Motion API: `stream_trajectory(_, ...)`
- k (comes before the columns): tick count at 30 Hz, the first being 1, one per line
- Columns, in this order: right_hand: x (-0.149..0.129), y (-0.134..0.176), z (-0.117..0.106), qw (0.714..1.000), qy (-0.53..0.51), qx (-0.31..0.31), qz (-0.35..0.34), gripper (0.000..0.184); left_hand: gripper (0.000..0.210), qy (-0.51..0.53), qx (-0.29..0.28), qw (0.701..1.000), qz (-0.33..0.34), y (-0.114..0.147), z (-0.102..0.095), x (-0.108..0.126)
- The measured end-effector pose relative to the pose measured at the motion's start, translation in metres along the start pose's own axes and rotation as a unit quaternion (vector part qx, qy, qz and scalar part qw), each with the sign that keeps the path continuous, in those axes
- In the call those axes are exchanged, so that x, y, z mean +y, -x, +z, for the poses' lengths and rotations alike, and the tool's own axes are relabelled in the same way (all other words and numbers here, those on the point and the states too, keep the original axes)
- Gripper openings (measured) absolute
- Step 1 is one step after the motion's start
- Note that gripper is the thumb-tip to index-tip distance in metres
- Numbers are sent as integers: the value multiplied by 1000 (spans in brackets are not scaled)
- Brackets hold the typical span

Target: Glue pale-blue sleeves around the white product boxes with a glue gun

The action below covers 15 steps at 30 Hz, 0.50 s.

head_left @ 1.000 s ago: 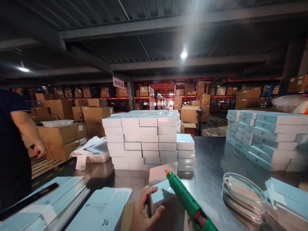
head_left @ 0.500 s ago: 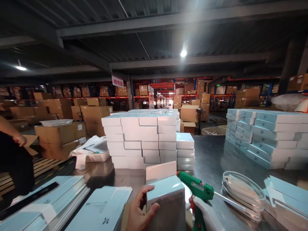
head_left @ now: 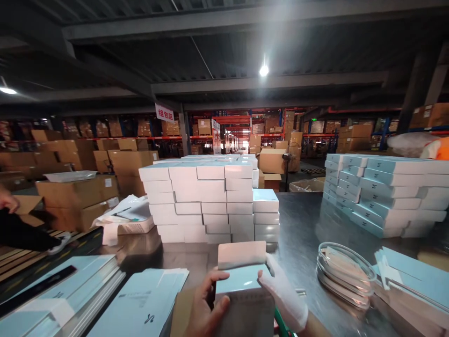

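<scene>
While both hands press on the small box [head_left: 242, 290] at the near edge of the worktop [head_left: 301, 234], I judge the step in hand to be closing its top flap [head_left: 242, 254], which stands half folded at the far side of the box. My left hand [head_left: 205, 309], bare, wraps the box's left side, its grip closed on the box, thumb on the near face. My right hand [head_left: 284, 295], in a white glove, clasps the right top corner, fingers lying along the edge just under the flap. A green tool [head_left: 282, 327] shows just below that hand at the near edge; I cannot tell if it is held.

Far from the box stands a block of stacked white boxes [head_left: 199, 201], and to the right a lower pile of blue boxes [head_left: 382, 196]. A clear round dish [head_left: 345, 271] sits near right, flat blue sheets [head_left: 140, 304] near left.

The next move, I judge, calls for pressing the flap down flat and square while the left hand steadies the box.
</scene>
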State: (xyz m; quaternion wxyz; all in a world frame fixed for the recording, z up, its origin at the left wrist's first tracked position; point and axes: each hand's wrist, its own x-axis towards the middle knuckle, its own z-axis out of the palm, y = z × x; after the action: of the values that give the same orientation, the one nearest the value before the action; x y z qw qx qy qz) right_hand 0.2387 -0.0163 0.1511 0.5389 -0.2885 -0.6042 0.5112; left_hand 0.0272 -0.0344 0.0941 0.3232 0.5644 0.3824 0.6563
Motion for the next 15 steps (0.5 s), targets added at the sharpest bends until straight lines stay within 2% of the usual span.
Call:
stream_trajectory(2,-1,3,-2,997,57,-43,-13,100,53,78,14,997,6,0,-1,-9)
stream_trajectory(4,9,12,-13,989,139,-44,-24,93,44,132,9,990,37,-3,-5,-19)
stream_trajectory(7,26,27,-28,972,224,-29,-69,50,23,98,-79,981,144,-13,-18,-26)
stream_trajectory(9,30,31,-31,960,242,-49,-134,33,14,59,-129,969,204,-22,-29,-19)
stream_trajectory(11,29,31,-28,937,276,-66,-204,29,15,13,-154,957,246,-31,-37,1)
stream_trajectory(13,26,29,-21,912,309,-78,-260,35,23,-112,-209,932,275,-36,-39,34)
stream_trajectory(14,25,28,-17,902,321,-88,-276,40,30,-216,-251,902,277,-37,-37,53)
stream_trajectory(15,24,27,-14,894,332,-103,-283,47,52,-302,-299,867,258,-38,-33,73)
